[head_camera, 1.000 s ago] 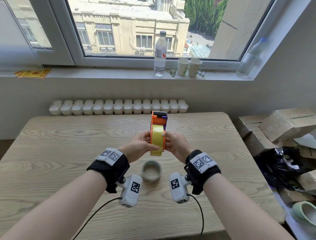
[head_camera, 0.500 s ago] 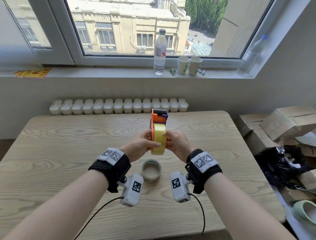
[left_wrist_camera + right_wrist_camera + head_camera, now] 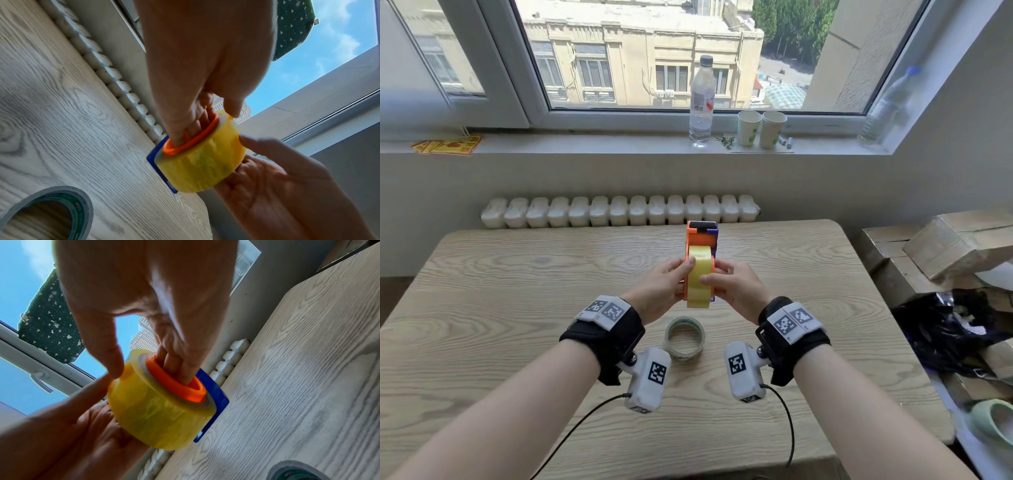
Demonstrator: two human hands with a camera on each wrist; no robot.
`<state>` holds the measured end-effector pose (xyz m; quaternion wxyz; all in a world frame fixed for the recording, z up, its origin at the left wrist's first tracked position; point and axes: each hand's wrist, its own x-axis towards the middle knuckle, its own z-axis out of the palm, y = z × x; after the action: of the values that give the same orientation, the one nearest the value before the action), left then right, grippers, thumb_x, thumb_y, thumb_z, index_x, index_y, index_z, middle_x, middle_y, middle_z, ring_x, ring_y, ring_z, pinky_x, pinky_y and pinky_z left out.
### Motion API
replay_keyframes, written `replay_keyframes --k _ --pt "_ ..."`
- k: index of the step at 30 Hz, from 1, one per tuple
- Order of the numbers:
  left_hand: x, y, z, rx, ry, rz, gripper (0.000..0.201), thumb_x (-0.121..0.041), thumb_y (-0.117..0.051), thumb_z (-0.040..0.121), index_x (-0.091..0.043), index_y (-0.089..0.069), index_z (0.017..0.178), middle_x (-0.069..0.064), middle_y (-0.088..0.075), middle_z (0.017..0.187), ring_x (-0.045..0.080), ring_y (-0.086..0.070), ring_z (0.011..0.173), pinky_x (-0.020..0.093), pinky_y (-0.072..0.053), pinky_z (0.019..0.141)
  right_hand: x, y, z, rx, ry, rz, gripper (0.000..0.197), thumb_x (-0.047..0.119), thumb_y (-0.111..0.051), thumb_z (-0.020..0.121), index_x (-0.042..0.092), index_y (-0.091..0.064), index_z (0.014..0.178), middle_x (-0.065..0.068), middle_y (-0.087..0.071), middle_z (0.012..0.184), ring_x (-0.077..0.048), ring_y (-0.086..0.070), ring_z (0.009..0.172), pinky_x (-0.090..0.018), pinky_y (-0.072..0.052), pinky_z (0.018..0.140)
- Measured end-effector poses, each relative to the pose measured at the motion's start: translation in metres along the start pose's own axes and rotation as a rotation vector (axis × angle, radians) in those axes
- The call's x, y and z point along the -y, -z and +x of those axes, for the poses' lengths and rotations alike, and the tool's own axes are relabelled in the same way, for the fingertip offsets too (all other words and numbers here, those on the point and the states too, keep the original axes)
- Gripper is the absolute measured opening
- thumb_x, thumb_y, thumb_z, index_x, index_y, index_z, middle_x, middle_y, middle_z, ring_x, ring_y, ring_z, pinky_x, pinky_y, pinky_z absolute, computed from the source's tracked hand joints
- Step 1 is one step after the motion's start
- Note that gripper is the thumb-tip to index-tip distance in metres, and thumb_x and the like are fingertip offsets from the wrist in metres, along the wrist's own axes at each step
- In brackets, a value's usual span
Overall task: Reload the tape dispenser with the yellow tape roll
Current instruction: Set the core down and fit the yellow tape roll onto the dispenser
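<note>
The orange and purple tape dispenser [image 3: 702,235] is held upright above the wooden table [image 3: 517,274], its toothed blade at the top. The yellow tape roll [image 3: 700,278] sits on its orange hub [image 3: 192,140]. My left hand [image 3: 681,274] grips from the left, fingers inside the hub and thumb on the roll's rim. My right hand [image 3: 717,277] grips from the right, fingers inside the orange hub [image 3: 180,387] and thumb on the yellow tape roll [image 3: 156,408]. A blue side plate [image 3: 219,400] shows behind the roll.
A grey-green tape ring [image 3: 684,337] lies flat on the table just below my hands. A bottle [image 3: 701,102] and two paper cups [image 3: 761,128] stand on the windowsill. Cardboard boxes [image 3: 945,250] and a black bag [image 3: 955,329] crowd the right side beyond the table edge.
The dispenser and roll have tilted slightly, so more of the roll's yellow face shows. My right thumb has slid onto that face. The hands stay in about the same place.
</note>
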<state>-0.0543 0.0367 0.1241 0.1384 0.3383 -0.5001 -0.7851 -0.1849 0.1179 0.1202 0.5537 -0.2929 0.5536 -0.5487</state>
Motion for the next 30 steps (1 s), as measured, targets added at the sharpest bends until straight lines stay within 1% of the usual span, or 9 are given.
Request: replay_keyframes --k 2,5,8,11,15,18,22,26,30 --pt "-0.002 0.003 -0.001 0.021 0.022 -0.030 0.040 -0.025 -0.048 0.095 0.000 -0.051 0.126 0.021 -0.061 0.117 0.029 -0.062 0.098 0.037 -0.052 0.086 0.000 -0.001 -0.001 0.006 0.004 -0.008 0.034 -0.008 -0.055 0.084 -0.006 -0.053 0.118 -0.020 -0.063 0.105 -0.026 -0.063 0.091 -0.031 -0.056 0.077" --pt "-0.004 0.008 -0.004 0.090 0.018 -0.031 0.044 -0.002 -0.059 0.083 0.000 -0.049 0.126 0.019 -0.061 0.113 0.029 -0.062 0.098 0.037 -0.050 0.086 -0.001 -0.003 0.000 -0.001 0.005 -0.004 0.037 -0.002 -0.057 0.081 -0.009 -0.055 0.118 -0.030 -0.060 0.112 -0.033 -0.060 0.098 -0.045 -0.049 0.092" --pt "-0.004 0.010 -0.006 0.101 0.004 -0.006 0.050 0.013 -0.053 0.084 0.002 -0.043 0.131 0.022 -0.059 0.118 0.028 -0.062 0.100 0.027 -0.057 0.071 -0.002 -0.006 0.001 -0.016 -0.010 0.003 0.032 0.001 -0.051 0.087 -0.008 -0.056 0.117 -0.030 -0.061 0.111 -0.031 -0.062 0.093 -0.039 -0.052 0.085" --pt "-0.002 0.011 -0.008 0.094 -0.017 0.022 0.051 0.014 -0.052 0.084 0.003 -0.042 0.132 0.021 -0.059 0.118 0.026 -0.063 0.099 0.028 -0.058 0.076 -0.002 -0.008 0.003 -0.037 -0.023 0.027 0.030 0.003 -0.048 0.090 -0.007 -0.055 0.117 -0.023 -0.062 0.105 -0.028 -0.063 0.088 -0.035 -0.053 0.080" --pt "0.000 0.012 -0.008 0.091 -0.045 0.052 0.045 0.005 -0.055 0.087 0.001 -0.045 0.130 0.023 -0.059 0.123 0.028 -0.063 0.103 0.033 -0.054 0.085 -0.001 -0.009 0.004 -0.050 -0.042 0.025 0.034 0.001 -0.047 0.088 -0.011 -0.053 0.119 -0.026 -0.058 0.107 -0.033 -0.058 0.092 -0.037 -0.052 0.080" --pt "0.001 0.013 -0.008 0.085 -0.058 0.043 0.039 -0.005 -0.056 0.089 0.002 -0.048 0.127 0.024 -0.060 0.121 0.027 -0.065 0.099 0.033 -0.056 0.083 0.000 -0.009 0.003 -0.031 -0.049 0.028 0.035 0.000 -0.046 0.087 -0.011 -0.053 0.119 -0.026 -0.058 0.108 -0.033 -0.058 0.095 -0.038 -0.051 0.081" --pt "0.001 0.011 -0.007 0.034 -0.040 0.053 0.039 -0.016 -0.054 0.092 0.004 -0.049 0.125 0.027 -0.059 0.122 0.030 -0.063 0.101 0.034 -0.057 0.081 -0.001 -0.010 0.002 -0.036 -0.040 0.023 0.026 0.001 -0.045 0.088 -0.010 -0.057 0.108 -0.020 -0.060 0.097 -0.026 -0.061 0.084 -0.032 -0.053 0.072" --pt "-0.001 0.014 -0.009 0.051 -0.005 0.024 0.043 0.002 -0.060 0.084 0.004 -0.048 0.125 0.019 -0.065 0.111 0.026 -0.066 0.096 0.030 -0.057 0.073 0.000 -0.011 0.000 -0.026 -0.031 0.022 0.014 0.002 -0.046 0.089 -0.001 -0.059 0.090 -0.014 -0.059 0.085 -0.024 -0.059 0.078 -0.033 -0.052 0.071" --pt "-0.002 0.015 -0.009 0.051 -0.001 0.043 0.051 0.011 -0.061 0.079 0.002 -0.047 0.127 0.016 -0.065 0.111 0.026 -0.066 0.098 0.028 -0.058 0.072 0.000 -0.013 0.000 -0.062 -0.042 0.026 0.017 0.006 -0.045 0.089 -0.004 -0.058 0.095 -0.018 -0.057 0.087 -0.025 -0.057 0.076 -0.033 -0.050 0.069"
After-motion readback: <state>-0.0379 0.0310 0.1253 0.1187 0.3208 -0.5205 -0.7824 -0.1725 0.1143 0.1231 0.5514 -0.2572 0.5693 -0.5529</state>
